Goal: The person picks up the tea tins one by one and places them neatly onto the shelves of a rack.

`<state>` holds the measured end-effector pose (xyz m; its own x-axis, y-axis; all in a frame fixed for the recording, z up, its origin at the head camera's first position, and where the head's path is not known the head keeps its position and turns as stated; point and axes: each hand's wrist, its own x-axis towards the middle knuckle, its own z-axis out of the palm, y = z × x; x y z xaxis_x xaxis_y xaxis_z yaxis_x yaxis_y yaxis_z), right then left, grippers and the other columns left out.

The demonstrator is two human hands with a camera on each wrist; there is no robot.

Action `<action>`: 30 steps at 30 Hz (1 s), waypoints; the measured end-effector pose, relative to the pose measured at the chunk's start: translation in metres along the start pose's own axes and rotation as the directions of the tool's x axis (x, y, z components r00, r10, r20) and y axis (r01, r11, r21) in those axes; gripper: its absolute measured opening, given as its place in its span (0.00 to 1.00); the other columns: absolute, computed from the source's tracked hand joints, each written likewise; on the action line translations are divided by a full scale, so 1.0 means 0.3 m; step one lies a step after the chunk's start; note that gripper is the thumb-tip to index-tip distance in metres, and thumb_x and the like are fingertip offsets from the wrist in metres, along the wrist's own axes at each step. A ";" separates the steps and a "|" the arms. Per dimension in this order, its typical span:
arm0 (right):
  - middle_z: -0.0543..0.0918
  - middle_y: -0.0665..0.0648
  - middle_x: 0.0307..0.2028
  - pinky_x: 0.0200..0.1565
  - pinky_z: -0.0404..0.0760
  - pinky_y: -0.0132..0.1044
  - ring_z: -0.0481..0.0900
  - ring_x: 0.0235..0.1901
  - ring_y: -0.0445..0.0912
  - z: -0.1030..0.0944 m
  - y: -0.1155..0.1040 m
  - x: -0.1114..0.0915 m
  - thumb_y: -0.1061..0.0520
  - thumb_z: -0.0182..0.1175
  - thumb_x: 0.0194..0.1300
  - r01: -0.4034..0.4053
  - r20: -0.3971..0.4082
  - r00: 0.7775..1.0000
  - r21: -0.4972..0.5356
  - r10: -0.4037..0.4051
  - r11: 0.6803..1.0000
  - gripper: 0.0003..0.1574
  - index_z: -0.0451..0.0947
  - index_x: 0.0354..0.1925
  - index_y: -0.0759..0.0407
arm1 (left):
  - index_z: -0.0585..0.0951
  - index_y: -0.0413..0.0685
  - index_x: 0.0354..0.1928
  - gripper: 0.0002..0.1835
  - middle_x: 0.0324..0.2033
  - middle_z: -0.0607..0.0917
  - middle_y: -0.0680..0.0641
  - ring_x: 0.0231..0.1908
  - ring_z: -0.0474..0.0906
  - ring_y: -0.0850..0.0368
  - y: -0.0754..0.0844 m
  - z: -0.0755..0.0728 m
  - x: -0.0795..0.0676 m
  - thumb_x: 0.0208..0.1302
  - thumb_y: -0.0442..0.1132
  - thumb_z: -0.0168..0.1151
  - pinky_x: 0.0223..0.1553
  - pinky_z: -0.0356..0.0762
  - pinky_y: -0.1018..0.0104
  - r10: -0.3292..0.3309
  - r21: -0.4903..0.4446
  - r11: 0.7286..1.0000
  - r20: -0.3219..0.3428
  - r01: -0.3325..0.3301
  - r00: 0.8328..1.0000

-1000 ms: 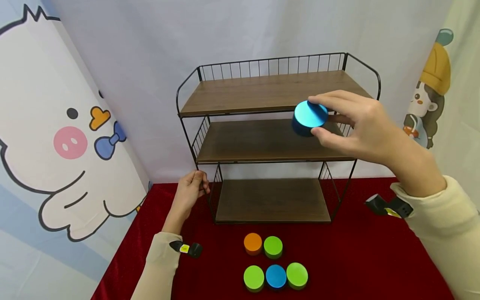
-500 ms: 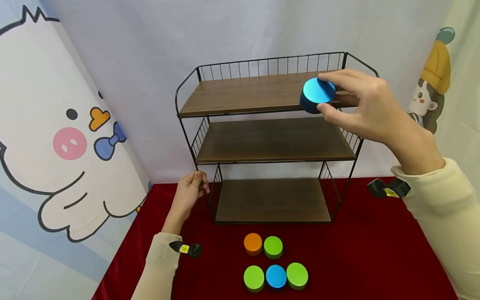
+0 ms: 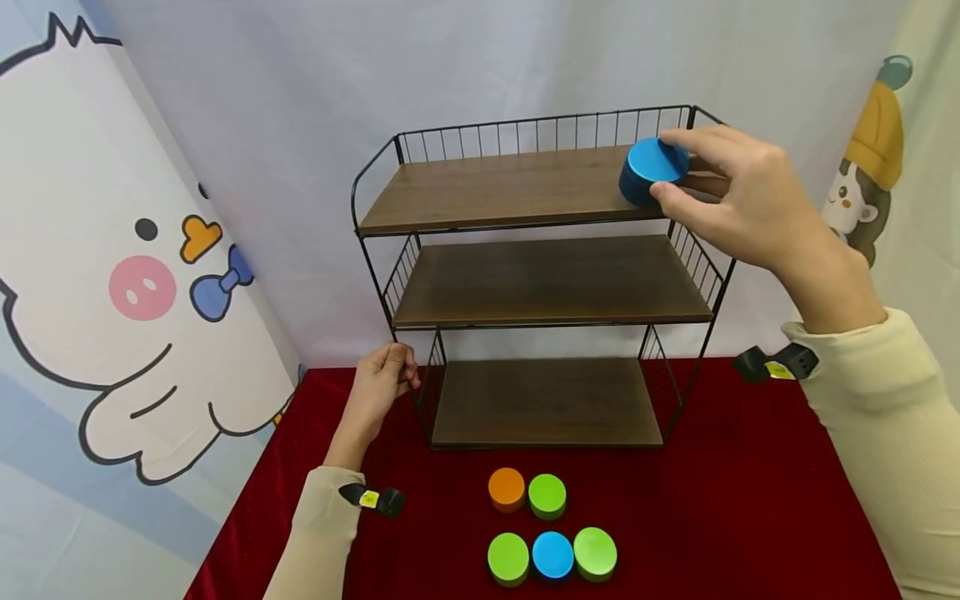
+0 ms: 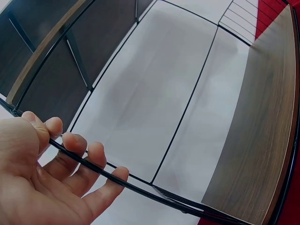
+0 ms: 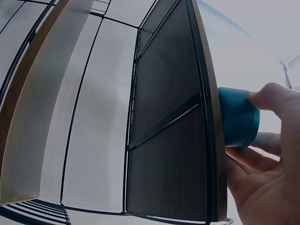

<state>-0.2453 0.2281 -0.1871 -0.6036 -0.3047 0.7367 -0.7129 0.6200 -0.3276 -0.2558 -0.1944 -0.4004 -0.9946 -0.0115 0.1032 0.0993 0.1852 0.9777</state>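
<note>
My right hand pinches a blue round canister between thumb and fingers at the right end of the rack's top shelf. In the right wrist view the canister is partly hidden by the shelf board's edge, and I cannot tell whether it touches the wood. My left hand grips the thin black left front post of the three-tier rack, just under the middle shelf. The post passes between thumb and curled fingers in the left wrist view.
In front of the rack, on red cloth, stand an orange canister, a green canister, and a closer row of a green, a blue and another green canister. Wire rails edge the middle shelf and bottom shelf.
My right hand has carried the blue canister up from in front of the middle shelf to the top shelf's right end, moving rightward too. The left hand has stayed on the post.
</note>
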 end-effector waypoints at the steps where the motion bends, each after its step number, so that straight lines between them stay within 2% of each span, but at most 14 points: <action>1: 0.82 0.65 0.59 0.52 0.76 0.16 0.81 0.50 0.28 0.000 0.001 0.001 0.63 0.68 0.65 -0.004 0.002 1.000 -0.005 0.004 1.000 0.32 0.76 0.66 0.65 | 0.74 0.37 0.39 0.20 0.31 0.75 0.48 0.33 0.78 0.55 0.000 0.000 0.000 0.84 0.45 0.41 0.43 0.84 0.59 0.000 0.001 1.000 0.000 0.000 1.000; 4: 0.82 0.64 0.59 0.51 0.76 0.15 0.85 0.50 0.40 0.002 0.002 0.009 0.61 0.69 0.66 -0.023 0.004 1.000 -0.041 0.023 0.999 0.31 0.76 0.66 0.65 | 0.74 0.38 0.39 0.20 0.31 0.75 0.48 0.33 0.78 0.55 -0.001 -0.001 -0.001 0.85 0.45 0.41 0.42 0.84 0.60 -0.002 0.001 1.000 0.001 0.002 1.000; 7: 0.83 0.66 0.58 0.50 0.76 0.15 0.86 0.50 0.56 0.003 0.002 0.022 0.60 0.69 0.66 -0.047 0.012 0.999 -0.043 0.048 0.998 0.31 0.77 0.65 0.66 | 0.74 0.38 0.39 0.20 0.32 0.76 0.48 0.33 0.78 0.55 -0.002 -0.002 -0.001 0.85 0.45 0.41 0.42 0.83 0.62 -0.005 -0.003 1.000 0.001 0.005 1.000; 10: 0.83 0.67 0.57 0.49 0.76 0.14 0.85 0.49 0.62 0.004 0.004 0.034 0.59 0.68 0.66 -0.070 0.027 0.997 -0.037 0.071 0.997 0.30 0.77 0.64 0.66 | 0.74 0.38 0.39 0.20 0.32 0.75 0.48 0.33 0.78 0.55 -0.002 -0.002 -0.001 0.85 0.45 0.41 0.42 0.83 0.61 -0.005 -0.002 1.000 0.003 0.005 1.000; 17: 0.83 0.68 0.57 0.47 0.76 0.14 0.85 0.49 0.61 0.005 0.010 0.044 0.56 0.67 0.67 -0.110 0.051 0.992 -0.047 0.113 0.993 0.29 0.78 0.64 0.66 | 0.74 0.38 0.39 0.20 0.31 0.76 0.49 0.32 0.78 0.55 0.001 0.000 -0.003 0.85 0.44 0.41 0.40 0.84 0.63 -0.003 -0.010 1.000 -0.001 0.003 1.000; 18: 0.83 0.68 0.56 0.47 0.76 0.13 0.86 0.48 0.55 0.006 0.013 0.045 0.56 0.68 0.67 -0.111 0.050 0.992 -0.049 0.113 0.993 0.29 0.78 0.63 0.66 | 0.74 0.38 0.39 0.20 0.31 0.76 0.49 0.32 0.78 0.55 0.002 0.000 -0.003 0.85 0.44 0.41 0.40 0.84 0.63 -0.004 -0.011 1.000 -0.001 0.004 1.000; 24: 0.83 0.67 0.56 0.48 0.76 0.14 0.87 0.48 0.54 0.007 0.018 0.045 0.54 0.69 0.67 -0.136 0.078 0.987 -0.073 0.141 0.988 0.31 0.77 0.65 0.64 | 0.74 0.38 0.40 0.21 0.32 0.75 0.48 0.33 0.78 0.55 0.001 0.000 -0.004 0.84 0.48 0.41 0.43 0.84 0.59 -0.005 0.001 1.000 0.002 0.005 1.000; 25: 0.83 0.67 0.56 0.49 0.76 0.14 0.86 0.49 0.61 0.007 0.017 0.044 0.54 0.69 0.67 -0.141 0.084 0.986 -0.075 0.147 0.987 0.32 0.77 0.65 0.64 | 0.74 0.38 0.40 0.21 0.32 0.75 0.48 0.33 0.78 0.55 0.000 0.000 -0.003 0.83 0.48 0.42 0.43 0.84 0.59 -0.005 0.002 1.000 0.001 0.005 1.000; 30: 0.82 0.66 0.56 0.48 0.75 0.13 0.86 0.50 0.61 0.006 0.018 0.041 0.54 0.69 0.67 -0.142 0.099 0.984 -0.072 0.149 0.987 0.32 0.77 0.65 0.64 | 0.74 0.38 0.37 0.21 0.30 0.75 0.48 0.32 0.78 0.55 -0.008 0.008 -0.001 0.84 0.47 0.42 0.38 0.82 0.62 0.022 0.012 1.000 -0.026 -0.022 0.999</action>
<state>-0.2571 0.2265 -0.1809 -0.7353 -0.2796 0.6174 -0.5924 0.7077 -0.3850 -0.2557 -0.1924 -0.4033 -0.9911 -0.0328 0.1292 0.1204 0.1968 0.9730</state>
